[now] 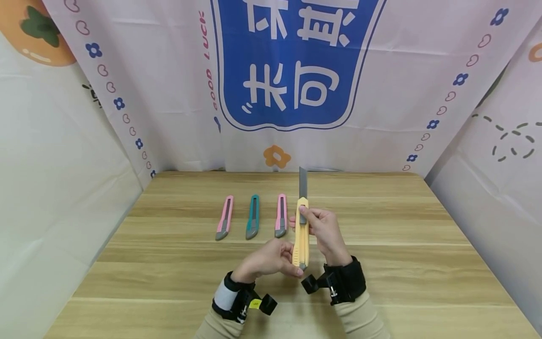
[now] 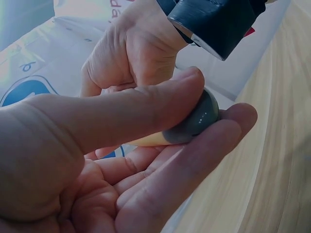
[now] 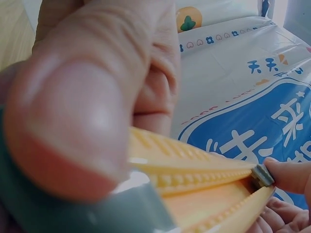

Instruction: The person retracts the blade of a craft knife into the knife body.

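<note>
A yellow utility knife [image 1: 301, 240] is held up over the table, its long grey blade [image 1: 303, 182] extended and pointing away from me. My right hand [image 1: 329, 230] grips the upper handle, the thumb lying on the grey slider [image 3: 141, 208]. At the lower end, my left hand [image 1: 271, 259] pinches the grey end cap [image 2: 197, 119] between thumb and fingers. In the right wrist view, the toothed track of the yellow handle [image 3: 199, 165] shows between both hands. The blade is out of sight in both wrist views.
Left of the held knife, a pink utility knife [image 1: 281, 215], a teal utility knife [image 1: 252, 217] and another pink knife [image 1: 225, 218] lie in a row on the wooden table [image 1: 402, 263]. A printed cloth [image 1: 182, 94] hangs behind the table.
</note>
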`<action>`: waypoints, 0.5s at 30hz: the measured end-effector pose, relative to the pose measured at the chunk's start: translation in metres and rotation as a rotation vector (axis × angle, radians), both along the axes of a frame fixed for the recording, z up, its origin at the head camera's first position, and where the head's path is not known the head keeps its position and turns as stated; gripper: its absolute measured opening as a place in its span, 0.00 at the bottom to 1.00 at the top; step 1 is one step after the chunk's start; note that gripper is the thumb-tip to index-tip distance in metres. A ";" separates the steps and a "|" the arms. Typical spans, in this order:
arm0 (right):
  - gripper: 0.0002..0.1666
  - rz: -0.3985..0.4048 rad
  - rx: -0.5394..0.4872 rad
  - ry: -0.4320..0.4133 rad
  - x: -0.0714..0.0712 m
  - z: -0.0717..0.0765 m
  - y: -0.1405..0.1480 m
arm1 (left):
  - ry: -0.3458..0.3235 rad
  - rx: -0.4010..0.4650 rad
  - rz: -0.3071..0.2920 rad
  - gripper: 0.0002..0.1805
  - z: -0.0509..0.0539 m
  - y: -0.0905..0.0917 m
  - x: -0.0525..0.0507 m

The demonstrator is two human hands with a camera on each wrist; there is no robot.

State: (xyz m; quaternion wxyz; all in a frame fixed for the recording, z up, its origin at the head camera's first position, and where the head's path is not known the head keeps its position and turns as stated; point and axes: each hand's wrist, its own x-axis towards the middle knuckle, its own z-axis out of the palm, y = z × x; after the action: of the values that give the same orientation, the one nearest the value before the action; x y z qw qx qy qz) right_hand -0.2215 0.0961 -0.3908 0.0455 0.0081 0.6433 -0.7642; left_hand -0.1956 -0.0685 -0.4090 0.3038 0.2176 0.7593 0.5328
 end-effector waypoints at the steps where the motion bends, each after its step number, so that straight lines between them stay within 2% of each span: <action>1: 0.23 0.002 0.001 0.000 0.000 0.000 0.000 | 0.000 0.000 0.001 0.12 0.000 0.000 0.000; 15: 0.20 0.005 0.002 0.000 -0.001 -0.002 0.000 | -0.011 -0.018 0.026 0.11 0.000 0.000 0.000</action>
State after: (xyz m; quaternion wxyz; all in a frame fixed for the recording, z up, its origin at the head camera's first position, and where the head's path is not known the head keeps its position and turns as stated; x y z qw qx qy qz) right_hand -0.2225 0.0965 -0.3925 0.0473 0.0065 0.6441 -0.7634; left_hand -0.1955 -0.0685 -0.4092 0.3031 0.2019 0.7651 0.5310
